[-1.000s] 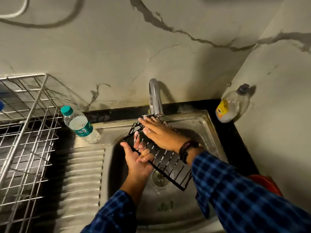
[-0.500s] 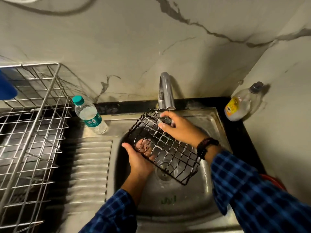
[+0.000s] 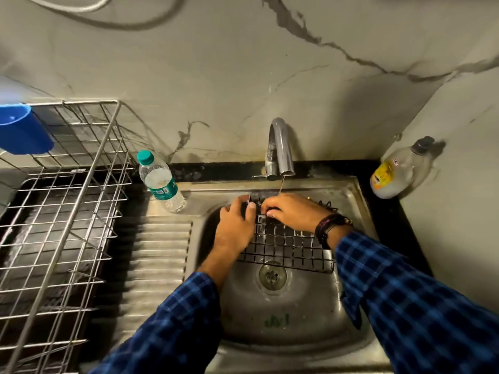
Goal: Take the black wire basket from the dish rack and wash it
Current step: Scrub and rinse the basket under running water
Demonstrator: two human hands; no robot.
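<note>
A: How are the two hands set, starting at the grip?

B: The left hand point(image 3: 235, 228) has its grip closed on the black wire basket point(image 3: 286, 245). Its thumb lies over the top edge near the left end and the fingers curl behind the wires. The right hand point(image 3: 293, 211) is folded over the same top edge just beside it, fingertips pressed down onto the mesh, so its grip is closed on the basket too. The two hands nearly touch.

A: And where is the basket itself?

B: Inside the sink point(image 3: 286, 317), held above the drain point(image 3: 272, 275), with its grid face turned toward the camera and its lower edge hanging just behind the drain. A thin stream runs from the tap point(image 3: 280, 147) and falls right at the right hand's knuckles. The wires look wet and glinting.

A: Anything on the arms?

B: Blue checked sleeves point(image 3: 421, 306) on both, and a dark band point(image 3: 328, 228) around the right wrist.

A: Further out?

B: A clear water bottle point(image 3: 160, 182) with a teal cap stands on the sink's back rim, left of the tap. The ribbed drainboard point(image 3: 159, 255) lies left of the basin. Beyond that sits the steel dish rack point(image 3: 67, 211), with a blue cup point(image 3: 23, 130) hooked at its upper corner. On the black worktop point(image 3: 388, 211) in the right corner, a nearly empty soap bottle point(image 3: 399, 171) with a yellow label leans against the wall.
</note>
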